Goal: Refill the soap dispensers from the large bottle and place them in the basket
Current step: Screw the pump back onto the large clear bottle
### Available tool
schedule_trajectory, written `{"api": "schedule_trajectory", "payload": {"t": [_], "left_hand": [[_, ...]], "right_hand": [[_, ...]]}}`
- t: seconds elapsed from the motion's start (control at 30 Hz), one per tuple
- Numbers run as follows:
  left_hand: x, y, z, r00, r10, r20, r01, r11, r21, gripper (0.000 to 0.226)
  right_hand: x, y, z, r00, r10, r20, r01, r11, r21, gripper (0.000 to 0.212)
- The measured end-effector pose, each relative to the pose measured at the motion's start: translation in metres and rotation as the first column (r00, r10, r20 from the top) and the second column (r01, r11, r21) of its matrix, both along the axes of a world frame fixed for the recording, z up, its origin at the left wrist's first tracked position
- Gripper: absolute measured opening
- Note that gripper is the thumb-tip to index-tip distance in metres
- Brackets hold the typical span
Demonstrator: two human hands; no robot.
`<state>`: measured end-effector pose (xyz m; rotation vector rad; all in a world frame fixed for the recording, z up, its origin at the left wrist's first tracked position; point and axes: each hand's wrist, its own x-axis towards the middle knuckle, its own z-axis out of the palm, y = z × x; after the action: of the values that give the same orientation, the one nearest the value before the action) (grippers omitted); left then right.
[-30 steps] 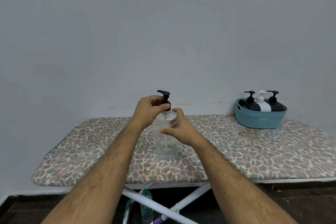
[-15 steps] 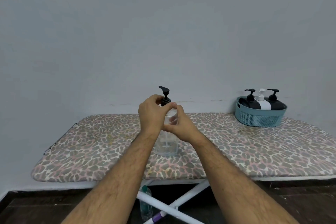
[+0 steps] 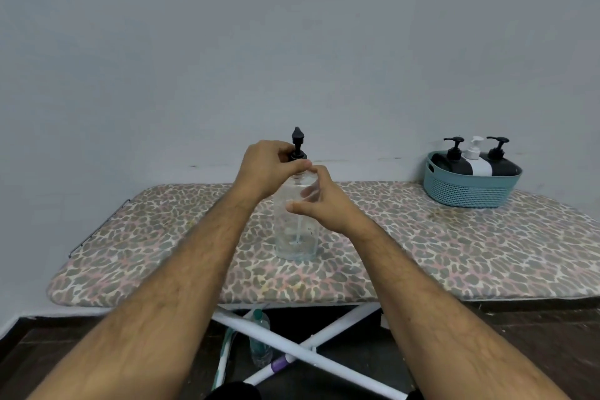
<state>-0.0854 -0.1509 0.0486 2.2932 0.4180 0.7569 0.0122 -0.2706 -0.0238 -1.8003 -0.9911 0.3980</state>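
A clear soap dispenser [image 3: 296,239] stands upright on the leopard-print ironing board [image 3: 422,247], mid-board. Its black pump [image 3: 297,140] sticks up above my hands, nozzle pointing away. My left hand [image 3: 268,170] grips the pump collar at the neck. My right hand [image 3: 319,201] holds the bottle's shoulder from the right, fingers curled round it. At the far right end a teal basket [image 3: 467,193] holds two black dispensers [image 3: 453,157] [image 3: 498,161] and a white one [image 3: 475,161] between them.
A plain grey wall rises right behind the board. Under the board are crossed white legs [image 3: 292,347] and a small plastic bottle [image 3: 260,339] on the dark floor. A metal rest [image 3: 97,230] juts from the board's left end.
The pump head has turned, its nozzle swinging from pointing left to pointing away. My left hand has twisted at the collar while the right hand has kept hold of the bottle.
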Motion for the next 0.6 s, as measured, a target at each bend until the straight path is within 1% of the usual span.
{"api": "schedule_trajectory", "payload": {"t": [0.1, 0.17, 0.23, 0.3, 0.37, 0.4, 0.47, 0.53, 0.6], "left_hand": [[0.000, 0.017, 0.009, 0.983, -0.162, -0.090, 0.156, 0.985, -0.076, 0.019], [0.004, 0.022, 0.012, 0.973, -0.199, -0.116, 0.192, 0.979, -0.067, 0.021], [0.006, 0.019, 0.007, 0.980, -0.181, -0.079, 0.174, 0.981, -0.080, 0.019], [0.007, 0.007, -0.005, 0.996, -0.092, 0.007, 0.093, 0.992, -0.080, 0.014], [0.006, -0.013, -0.019, 0.990, 0.041, 0.131, -0.023, 0.990, -0.136, 0.011], [0.007, -0.022, -0.023, 0.979, 0.108, 0.175, -0.078, 0.982, -0.170, 0.014], [0.013, -0.036, -0.028, 0.953, 0.233, 0.195, -0.196, 0.962, -0.190, 0.029], [0.020, -0.041, -0.028, 0.924, 0.336, 0.182, -0.320, 0.940, -0.116, 0.042], [0.028, -0.039, -0.025, 0.899, 0.409, 0.159, -0.410, 0.912, -0.028, 0.045]], "right_hand": [[0.000, 0.002, 0.001, 1.000, 0.013, -0.015, -0.013, 1.000, -0.012, 0.091], [0.000, 0.001, 0.003, 1.000, 0.014, -0.022, -0.014, 1.000, -0.014, 0.092], [-0.001, 0.000, 0.003, 1.000, -0.008, -0.015, 0.008, 1.000, -0.007, 0.092], [-0.006, 0.003, 0.001, 0.998, -0.062, -0.002, 0.062, 0.998, 0.020, 0.093], [-0.014, 0.009, -0.005, 0.991, -0.128, 0.033, 0.126, 0.990, 0.066, 0.096], [-0.019, 0.012, -0.010, 0.986, -0.161, 0.049, 0.155, 0.983, 0.098, 0.098], [-0.027, 0.017, -0.018, 0.975, -0.215, 0.045, 0.205, 0.964, 0.171, 0.099], [-0.029, 0.022, -0.027, 0.970, -0.245, -0.003, 0.239, 0.945, 0.224, 0.098], [-0.030, 0.025, -0.033, 0.970, -0.229, -0.085, 0.243, 0.942, 0.230, 0.098]]}}
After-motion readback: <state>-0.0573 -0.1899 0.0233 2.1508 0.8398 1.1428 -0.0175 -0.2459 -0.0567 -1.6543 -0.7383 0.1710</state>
